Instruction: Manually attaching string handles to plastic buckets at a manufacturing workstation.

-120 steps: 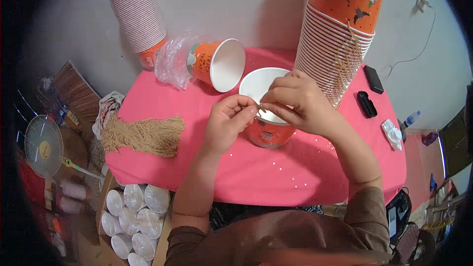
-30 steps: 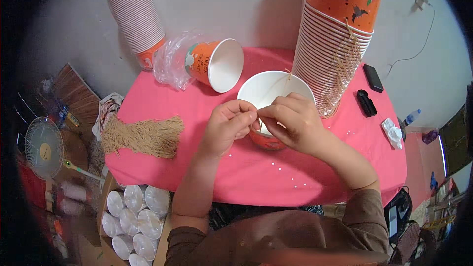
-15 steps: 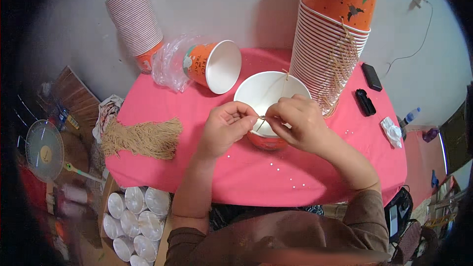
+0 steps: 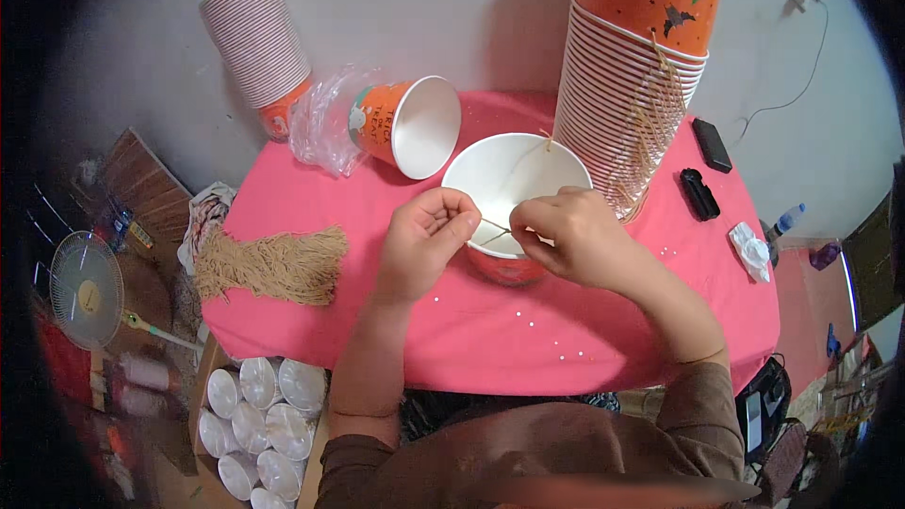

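Note:
An orange paper bucket with a white inside [image 4: 533, 162] stands upright in front of me, its mouth facing up. A thin tan string [image 4: 497, 227] runs between my hands at the bucket's near rim. My left hand [image 4: 429, 238] pinches one end between thumb and forefinger, just left of the rim. On the right, my right hand [image 4: 573, 238] is closed on the other end, its fingertips over the rim. The string is also knotted at a hole in the far rim and hangs across the inside.
A tall stack of paper buckets [image 4: 613, 94] rises behind right, with strings hanging down it. One bucket [image 4: 426, 127] lies sideways beside clear plastic [image 4: 320, 127]; another stack [image 4: 255, 38] leans at the wall. A bundle of tan strings [image 4: 273, 264] lies left, on the pink tablecloth [image 4: 452, 349].
My hands have drawn slightly apart, the left moving left and the right a little right, so more string stretches between them. The bucket has shifted slightly left.

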A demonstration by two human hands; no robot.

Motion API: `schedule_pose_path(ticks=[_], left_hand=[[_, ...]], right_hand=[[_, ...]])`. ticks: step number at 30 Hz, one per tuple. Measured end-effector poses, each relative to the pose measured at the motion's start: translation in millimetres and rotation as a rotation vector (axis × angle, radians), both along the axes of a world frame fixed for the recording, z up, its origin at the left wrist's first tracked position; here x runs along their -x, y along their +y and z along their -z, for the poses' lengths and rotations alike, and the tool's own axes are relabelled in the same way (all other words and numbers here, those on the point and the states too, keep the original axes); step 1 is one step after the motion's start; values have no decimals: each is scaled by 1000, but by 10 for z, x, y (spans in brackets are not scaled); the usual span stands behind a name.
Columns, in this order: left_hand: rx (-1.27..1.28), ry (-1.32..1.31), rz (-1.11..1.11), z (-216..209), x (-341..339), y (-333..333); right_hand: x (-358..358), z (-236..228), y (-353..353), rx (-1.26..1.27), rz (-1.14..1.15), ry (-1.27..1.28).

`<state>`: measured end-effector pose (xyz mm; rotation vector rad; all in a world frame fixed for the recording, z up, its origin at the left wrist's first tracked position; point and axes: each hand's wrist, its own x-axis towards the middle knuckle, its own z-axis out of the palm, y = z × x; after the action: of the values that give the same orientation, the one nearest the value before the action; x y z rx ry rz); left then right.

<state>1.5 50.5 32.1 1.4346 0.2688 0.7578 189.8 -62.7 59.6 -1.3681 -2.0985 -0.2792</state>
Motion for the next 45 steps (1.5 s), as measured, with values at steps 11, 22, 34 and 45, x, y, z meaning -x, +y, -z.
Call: schedule_pose_path(ticks=[11,22,34,45], left_hand=[[-158,23,-107,32,31,42],[-822,-11,-311,-24,-60,-101],[-755,-57,-317,-52,-73,-94],[-841,-50,-306,-16,-90,-63]], right_hand=[[-23,-24,15,17,-26,54],[59,-96,33,-156,-70,-62],[-80,-234,-5,-126,-78,-96],[-327,-459,-121,-182,46,131]])
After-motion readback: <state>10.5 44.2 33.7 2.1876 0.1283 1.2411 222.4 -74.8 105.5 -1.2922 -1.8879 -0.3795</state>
